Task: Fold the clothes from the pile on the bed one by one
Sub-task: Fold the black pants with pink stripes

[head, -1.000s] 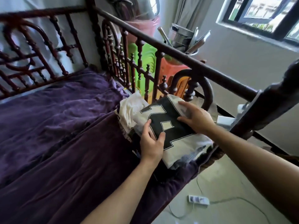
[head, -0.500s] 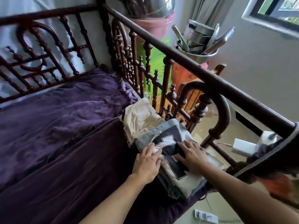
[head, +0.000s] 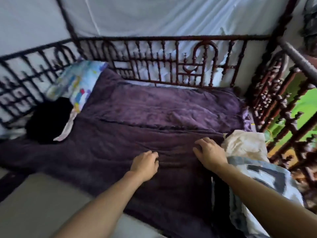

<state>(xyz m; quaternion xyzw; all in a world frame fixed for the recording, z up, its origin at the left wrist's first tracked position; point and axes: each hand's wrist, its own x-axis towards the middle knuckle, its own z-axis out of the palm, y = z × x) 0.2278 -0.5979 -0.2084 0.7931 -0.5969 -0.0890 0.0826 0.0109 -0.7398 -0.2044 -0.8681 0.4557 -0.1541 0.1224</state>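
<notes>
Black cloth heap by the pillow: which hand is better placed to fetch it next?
Left, probably. The left hand is empty and nearer the black cloth heap; the right hand lies beside the cream folded cloth.

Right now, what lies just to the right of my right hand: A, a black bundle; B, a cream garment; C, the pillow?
B: the cream garment sits right beside the right hand, while the pillow is far off at the left end of the bed.

bed rails (head: 171,38) dark carved wood | purple blanket (head: 154,109) | patterned pillow (head: 77,83) | white drape (head: 171,18) behind
</notes>
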